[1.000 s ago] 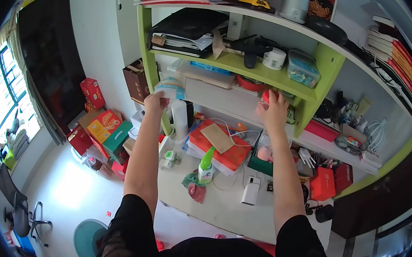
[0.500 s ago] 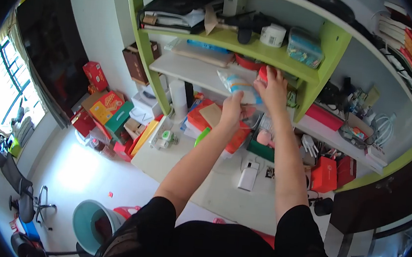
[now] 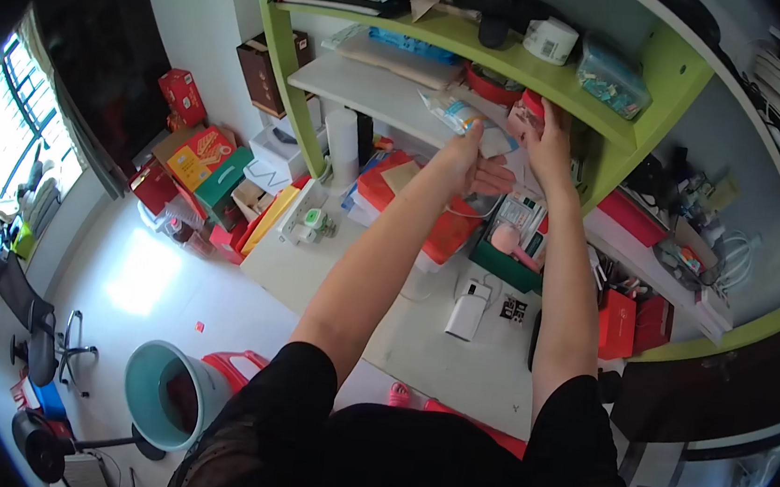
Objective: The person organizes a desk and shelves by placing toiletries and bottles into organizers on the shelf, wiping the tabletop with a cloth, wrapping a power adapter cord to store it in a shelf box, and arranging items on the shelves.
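Observation:
In the head view my left hand [image 3: 474, 167] is at the front of the white middle shelf, thumb against a clear plastic packet [image 3: 450, 110] with blue and orange print. Its other fingers reach out below the packet, palm partly showing. My right hand [image 3: 549, 151] grips a small jar with a red lid [image 3: 526, 116] at the right of that shelf. Its fingers wrap the jar's right side, and part of the jar is hidden. Behind the two hands lies a round red item [image 3: 491, 86].
Above the hands runs a green shelf [image 3: 466, 37] bearing a white roll [image 3: 550, 39] and a clear plastic box [image 3: 613, 75]. On the desk [image 3: 408, 349] are a green basket [image 3: 505, 266], a white device [image 3: 469, 309] and a red bag [image 3: 441, 248]. A bucket [image 3: 138, 407] stands on the floor.
The view has shifted, and the shelf now appears closer. My left hand has turned, its fingers now stretched out under the packet. The red-lidded jar is still in my right hand.

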Tool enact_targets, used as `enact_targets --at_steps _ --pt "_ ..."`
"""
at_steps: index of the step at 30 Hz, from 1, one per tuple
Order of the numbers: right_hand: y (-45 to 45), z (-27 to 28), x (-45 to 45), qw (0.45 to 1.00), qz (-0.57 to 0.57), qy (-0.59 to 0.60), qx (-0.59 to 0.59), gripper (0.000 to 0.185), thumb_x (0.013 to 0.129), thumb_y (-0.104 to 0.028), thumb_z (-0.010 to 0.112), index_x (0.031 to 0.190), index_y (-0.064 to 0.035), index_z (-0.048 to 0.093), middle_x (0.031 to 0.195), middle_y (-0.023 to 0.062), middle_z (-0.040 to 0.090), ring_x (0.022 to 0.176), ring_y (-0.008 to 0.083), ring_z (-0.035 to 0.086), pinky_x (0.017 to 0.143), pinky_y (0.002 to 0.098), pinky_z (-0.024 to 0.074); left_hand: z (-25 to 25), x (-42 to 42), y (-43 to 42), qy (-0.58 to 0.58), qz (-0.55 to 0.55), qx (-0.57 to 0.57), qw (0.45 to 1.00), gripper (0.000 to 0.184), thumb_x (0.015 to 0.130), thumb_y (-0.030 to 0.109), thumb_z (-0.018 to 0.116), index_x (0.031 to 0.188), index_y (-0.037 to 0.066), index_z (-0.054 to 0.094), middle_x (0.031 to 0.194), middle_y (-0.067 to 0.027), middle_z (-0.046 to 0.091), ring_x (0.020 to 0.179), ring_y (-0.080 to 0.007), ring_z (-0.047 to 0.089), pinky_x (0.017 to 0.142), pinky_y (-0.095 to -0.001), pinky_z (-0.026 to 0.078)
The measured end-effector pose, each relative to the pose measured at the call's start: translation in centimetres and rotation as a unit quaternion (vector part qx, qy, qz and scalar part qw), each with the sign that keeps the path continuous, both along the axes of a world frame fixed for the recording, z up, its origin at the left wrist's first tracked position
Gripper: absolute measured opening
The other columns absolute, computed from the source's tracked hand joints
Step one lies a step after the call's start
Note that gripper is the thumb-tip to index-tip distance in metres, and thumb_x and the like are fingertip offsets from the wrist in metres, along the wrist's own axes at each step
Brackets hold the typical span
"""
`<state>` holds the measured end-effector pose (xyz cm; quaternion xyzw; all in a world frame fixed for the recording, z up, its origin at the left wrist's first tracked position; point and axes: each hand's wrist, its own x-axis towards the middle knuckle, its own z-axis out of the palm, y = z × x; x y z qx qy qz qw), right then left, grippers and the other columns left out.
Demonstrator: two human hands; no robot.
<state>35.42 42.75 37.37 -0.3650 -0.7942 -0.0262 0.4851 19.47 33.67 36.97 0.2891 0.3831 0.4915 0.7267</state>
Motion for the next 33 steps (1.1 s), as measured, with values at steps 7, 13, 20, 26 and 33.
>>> enact_targets --at_steps 7,13,20,26,33 --pt "-2.4 -1.4 -0.5 0.999 -0.006 0.028 0.032 0.057 0.085 -0.006 0.054 0.139 -0.0083 0.036 0.141 0.0286 0.029 0.126 0.0445 0.037 0.100 0.0432 0.0381 -2.7 0.2 0.5 0.084 -0.007 0.023 0.996 0.062 0.098 0.049 0.029 0.098 -0.003 0.063 0.063 -0.0069 0.061 0.054 -0.0235 0.063 0.046 -0.0312 0.047" --pt "-2.9 -1.2 -0.9 0.996 -0.020 0.081 -0.011 0.056 0.087 -0.009 0.053 0.139 -0.0055 0.033 0.140 0.0289 0.030 0.128 0.0451 0.033 0.103 0.0440 0.0343 -1.9 1.3 1.3 0.208 0.064 0.033 0.975 0.064 0.095 0.052 0.035 0.085 -0.003 0.066 0.062 -0.0104 0.060 0.049 -0.0225 0.060 0.041 -0.0299 0.046" --pt "-0.1 -0.6 -1.8 0.991 -0.121 0.044 0.029 0.060 0.084 -0.023 0.059 0.136 -0.0052 0.036 0.132 0.0282 0.039 0.123 0.0452 0.037 0.102 0.0493 0.0325 -2.1 -0.9 -1.6 0.281 0.073 0.134 0.947 0.049 0.086 0.047 0.058 0.078 -0.001 0.064 0.052 -0.0086 0.059 0.050 -0.0200 0.062 0.042 -0.0310 0.046" --pt "2.8 1.1 -1.1 0.980 -0.154 -0.036 -0.123 0.053 0.079 -0.017 0.062 0.128 -0.0056 0.044 0.119 0.0241 0.054 0.108 0.0399 0.053 0.091 0.0453 0.0428 -0.9 -0.1 -3.7 0.625 0.312 0.383 0.605 0.023 0.075 0.027 0.070 0.087 0.007 0.068 0.080 -0.0102 0.062 0.081 -0.0286 0.061 0.067 -0.0395 0.047" --pt "3.0 1.2 1.2 0.987 -0.093 -0.006 -0.129 0.047 0.082 -0.017 0.057 0.127 -0.0070 0.046 0.121 0.0217 0.054 0.110 0.0378 0.053 0.091 0.0429 0.0437 -3.4 1.0 -0.3 0.683 0.287 0.468 0.482 0.020 0.076 0.021 0.067 0.094 0.011 0.065 0.097 -0.0120 0.055 0.094 -0.0308 0.052 0.080 -0.0425 0.044"
